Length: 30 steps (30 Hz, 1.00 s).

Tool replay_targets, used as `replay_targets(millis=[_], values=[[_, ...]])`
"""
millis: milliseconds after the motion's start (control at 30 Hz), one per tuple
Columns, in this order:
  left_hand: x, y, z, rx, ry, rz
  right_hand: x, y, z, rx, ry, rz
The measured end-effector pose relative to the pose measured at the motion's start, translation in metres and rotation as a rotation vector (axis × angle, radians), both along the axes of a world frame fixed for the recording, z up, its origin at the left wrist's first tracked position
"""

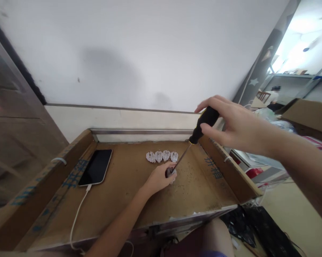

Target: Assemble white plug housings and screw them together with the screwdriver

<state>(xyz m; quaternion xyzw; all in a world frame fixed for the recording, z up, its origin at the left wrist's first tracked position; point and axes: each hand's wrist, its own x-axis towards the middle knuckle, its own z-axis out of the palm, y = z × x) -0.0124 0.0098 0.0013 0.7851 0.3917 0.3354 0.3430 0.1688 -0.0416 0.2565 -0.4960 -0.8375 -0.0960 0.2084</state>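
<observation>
My right hand point(225, 121) grips the black handle of a screwdriver point(207, 119), held at a slant above the cardboard-lined tray. Its thin shaft runs down and left to a small plug-like piece point(170, 172), partly dark and partly clear, which my left hand point(161, 176) pinches against the cardboard. The fingers hide much of that piece, so I cannot tell whether the tip sits in a screw. Just beyond my left hand stand several clear plug-like pieces point(158, 156) in a row, metal pins pointing up.
A black-screened phone point(97, 167) lies at the left of the cardboard tray point(128, 200), with a white cable point(79, 214) running off the front edge. Raised cardboard sides point(230, 171) border the tray. Boxes and bags are piled at right; a person point(274, 96) sits far back.
</observation>
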Motion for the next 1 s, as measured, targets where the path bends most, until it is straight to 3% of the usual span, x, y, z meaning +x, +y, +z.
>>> replay_targets(millis=[100, 200, 267, 333, 400, 467, 600, 667, 833, 1000], values=[[-0.001, 0.001, -0.001, 0.008, 0.044, 0.004, -0.004, 0.0, 0.006, -0.121, -0.038, 0.077], [-0.001, 0.002, -0.001, 0.002, 0.069, 0.009, -0.016, -0.001, 0.004, 0.036, -0.145, -0.165], [-0.001, 0.002, -0.001, 0.005, 0.087, 0.019, -0.023, -0.003, 0.004, 0.125, -0.18, -0.219], [-0.001, 0.003, 0.0, 0.013, 0.107, 0.04, -0.026, -0.005, 0.007, 0.02, -0.154, -0.067], [0.0, 0.003, 0.001, 0.017, 0.112, 0.048, -0.027, -0.006, 0.012, -0.183, -0.107, 0.128], [0.0, 0.003, 0.002, 0.005, 0.108, 0.046, -0.029, -0.006, 0.015, -0.275, -0.096, 0.195], [0.001, 0.002, 0.005, -0.001, 0.131, 0.079, -0.039, -0.002, 0.012, 0.053, -0.161, -0.125], [0.001, 0.002, 0.005, 0.032, 0.154, 0.092, -0.04, 0.0, 0.012, 0.099, -0.186, -0.168], [-0.001, -0.001, 0.007, 0.128, 0.25, 0.071, -0.035, 0.0, 0.019, -0.254, -0.162, 0.18], [-0.002, -0.002, 0.007, 0.126, 0.249, 0.041, -0.042, -0.001, 0.013, 0.092, -0.161, -0.111]])
